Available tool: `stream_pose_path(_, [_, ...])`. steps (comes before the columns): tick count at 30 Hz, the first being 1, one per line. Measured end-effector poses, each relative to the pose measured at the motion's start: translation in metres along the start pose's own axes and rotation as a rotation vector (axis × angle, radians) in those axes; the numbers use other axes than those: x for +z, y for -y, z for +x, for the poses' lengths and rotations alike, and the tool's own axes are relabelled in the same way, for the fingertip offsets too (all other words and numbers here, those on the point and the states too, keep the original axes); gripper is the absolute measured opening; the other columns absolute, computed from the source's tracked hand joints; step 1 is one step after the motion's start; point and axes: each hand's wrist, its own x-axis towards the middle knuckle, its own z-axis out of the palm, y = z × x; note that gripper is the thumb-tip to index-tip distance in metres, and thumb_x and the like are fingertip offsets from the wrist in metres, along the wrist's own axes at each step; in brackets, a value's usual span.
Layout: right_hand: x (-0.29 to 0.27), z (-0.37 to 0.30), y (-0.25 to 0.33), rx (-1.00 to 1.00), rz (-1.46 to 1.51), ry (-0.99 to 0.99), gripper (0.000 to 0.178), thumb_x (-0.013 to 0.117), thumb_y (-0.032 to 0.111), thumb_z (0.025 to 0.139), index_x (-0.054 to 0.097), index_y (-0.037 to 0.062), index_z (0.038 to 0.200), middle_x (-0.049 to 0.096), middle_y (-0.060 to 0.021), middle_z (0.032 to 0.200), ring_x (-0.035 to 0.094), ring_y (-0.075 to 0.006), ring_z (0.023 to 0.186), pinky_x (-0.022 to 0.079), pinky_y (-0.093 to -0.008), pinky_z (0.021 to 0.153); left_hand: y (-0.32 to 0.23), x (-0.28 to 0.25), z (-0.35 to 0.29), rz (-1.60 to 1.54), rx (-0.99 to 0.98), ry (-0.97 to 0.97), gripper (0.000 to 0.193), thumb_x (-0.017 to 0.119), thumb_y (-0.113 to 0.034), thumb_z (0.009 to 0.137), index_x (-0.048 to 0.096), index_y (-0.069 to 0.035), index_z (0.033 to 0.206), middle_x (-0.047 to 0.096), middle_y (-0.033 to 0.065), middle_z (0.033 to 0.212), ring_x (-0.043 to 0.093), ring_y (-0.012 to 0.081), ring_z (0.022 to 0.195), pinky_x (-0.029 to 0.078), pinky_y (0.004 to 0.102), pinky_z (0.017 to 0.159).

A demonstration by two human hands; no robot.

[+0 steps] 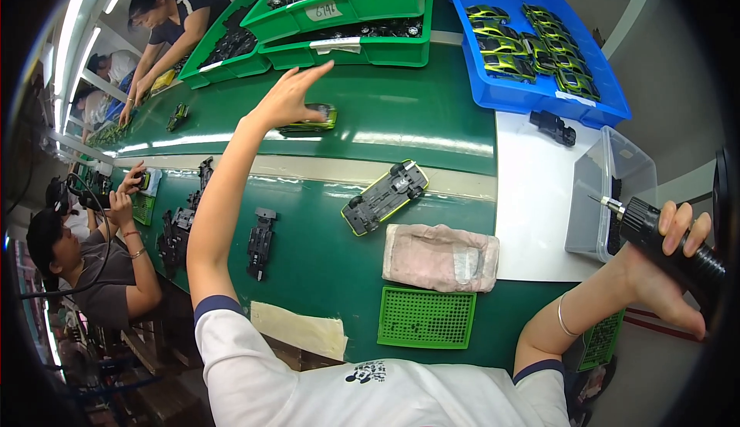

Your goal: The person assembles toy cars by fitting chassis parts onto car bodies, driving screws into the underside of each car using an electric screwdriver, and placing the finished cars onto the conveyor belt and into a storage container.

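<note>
My left hand reaches across the green workbench with its fingers spread. Its thumb is over a green and black toy car, and whether they touch I cannot tell. In my right hand is a black electric screwdriver, its bit pointing left above a clear plastic bin. Between my arms another toy car lies upside down with its black chassis showing. Just below it sits a pinkish padded cradle, in front of which is a green perforated tray.
Green crates of black parts stand at the back. A blue crate holds several green cars. Black chassis lie left, one by the clear bin. Co-workers work at the left; a toy car lies far left.
</note>
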Motion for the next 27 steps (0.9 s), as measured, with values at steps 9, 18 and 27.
stream_pose_path(9, [-0.003, -0.004, 0.004, -0.060, -0.118, -0.021, 0.093, 0.038, 0.086, 0.055, 0.048, 0.0066, 0.103, 0.038, -0.0033, 0.070, 0.036, -0.0122, 0.053, 0.032, -0.0266, 0.052, -0.086, 0.033, 0.056, -0.145, 0.122, 0.068, 0.098, 0.077, -0.030, 0.057, 0.020, -0.015, 0.136, 0.051, 0.0107, 0.115, 0.044, 0.0248, 0.114, 0.015, 0.0506, 0.105])
stream_pose_path(18, [0.003, 0.000, 0.007, -0.049, -0.069, -0.031, 0.094, 0.029, 0.089, 0.055, 0.047, 0.0074, 0.098, 0.037, -0.0039, 0.068, 0.034, -0.0113, 0.053, 0.030, -0.0255, 0.052, -0.017, 0.029, 0.006, -0.113, -0.063, 0.038, 0.093, 0.077, -0.021, 0.056, 0.026, -0.019, 0.134, 0.053, 0.0087, 0.114, 0.045, 0.0226, 0.114, 0.014, 0.0503, 0.105])
stream_pose_path(27, [0.009, -0.003, -0.008, 0.018, -0.022, -0.045, 0.092, 0.036, 0.088, 0.052, 0.047, 0.0113, 0.101, 0.035, -0.0029, 0.070, 0.033, -0.0109, 0.055, 0.030, -0.0248, 0.054, 0.061, 0.017, -0.062, 0.048, -0.295, 0.084, 0.085, 0.077, -0.017, 0.053, 0.038, -0.019, 0.128, 0.052, 0.0055, 0.118, 0.043, 0.0210, 0.116, 0.015, 0.0475, 0.106])
